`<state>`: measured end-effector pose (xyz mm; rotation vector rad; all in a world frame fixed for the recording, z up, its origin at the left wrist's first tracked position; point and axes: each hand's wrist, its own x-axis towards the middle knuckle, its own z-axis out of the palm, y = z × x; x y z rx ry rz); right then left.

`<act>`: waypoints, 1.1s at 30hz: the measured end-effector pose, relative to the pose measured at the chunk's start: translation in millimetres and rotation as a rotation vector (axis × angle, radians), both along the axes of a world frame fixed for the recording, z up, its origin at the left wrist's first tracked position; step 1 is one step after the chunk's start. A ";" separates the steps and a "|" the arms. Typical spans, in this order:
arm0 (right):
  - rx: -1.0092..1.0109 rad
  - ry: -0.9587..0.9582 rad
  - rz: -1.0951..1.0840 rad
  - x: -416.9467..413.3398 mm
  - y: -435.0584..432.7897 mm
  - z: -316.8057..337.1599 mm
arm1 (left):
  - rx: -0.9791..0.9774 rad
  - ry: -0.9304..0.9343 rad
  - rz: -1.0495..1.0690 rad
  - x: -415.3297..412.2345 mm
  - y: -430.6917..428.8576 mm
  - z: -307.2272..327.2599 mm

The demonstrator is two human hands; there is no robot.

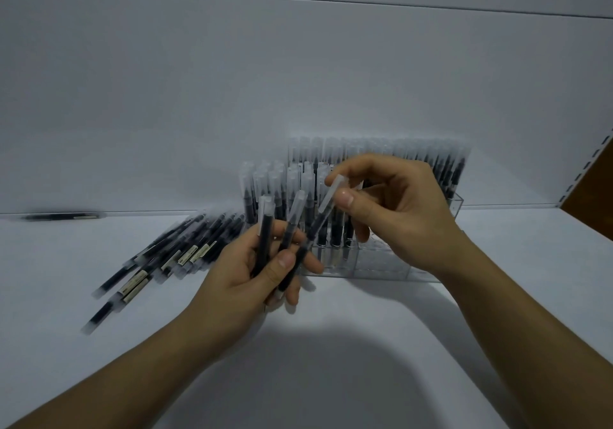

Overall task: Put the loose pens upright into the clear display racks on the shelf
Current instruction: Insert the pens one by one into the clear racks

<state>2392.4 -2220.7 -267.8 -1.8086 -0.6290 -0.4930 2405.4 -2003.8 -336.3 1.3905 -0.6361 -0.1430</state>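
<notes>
From the head camera, the left hand grips a small bunch of pens, caps up, just in front of the rack. The right hand pinches the cap of the rightmost pen, apparently drawing it free. Next, it needs standing upright over a free front slot. A loose pile lies on the shelf left of the rack.

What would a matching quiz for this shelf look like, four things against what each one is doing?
1 left hand
2 right hand
3 loose pens
4 clear rack

A lying flat on the shelf
B pinching one pen cap
C standing behind both hands
D gripping three pens

Pairs: 1-D, 2-B, 3-A, 4-C
</notes>
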 end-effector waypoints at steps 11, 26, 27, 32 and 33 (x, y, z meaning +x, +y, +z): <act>0.347 -0.070 -0.235 6.7 -22.0 12.0 | -0.028 0.033 0.028 1.2 -3.2 -5.1; -0.015 -0.295 -0.530 14.1 -27.2 -1.0 | -0.033 0.112 -0.050 6.9 -2.8 -10.1; -0.024 -0.301 -0.535 13.8 -26.9 -1.0 | -0.039 0.119 -0.045 7.5 -2.7 -10.8; -0.074 -0.321 -0.503 11.5 -25.6 -0.4 | -0.054 0.138 -0.046 9.0 -2.3 -11.3; -0.097 -0.326 -0.495 11.1 -24.5 -1.1 | -0.057 0.145 -0.048 9.1 -2.4 -11.6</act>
